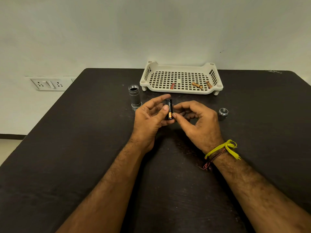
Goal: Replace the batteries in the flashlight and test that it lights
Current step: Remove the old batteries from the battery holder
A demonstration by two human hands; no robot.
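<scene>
One copper-and-black battery lying lengthwise, 12-to-6, in black plastic holder; left hand clamping holder, right hand at 3 pinching battery's lower end.

1 head view, looking forward-down over table, hands close, wall beyond.

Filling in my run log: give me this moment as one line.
left hand: holds battery holder | right hand: fingertips on battery in holder | flashlight body: upright, open | end cap: on table | three batteries in tray

Dark table bears flashlight body (upright); cap; tray.
</scene>
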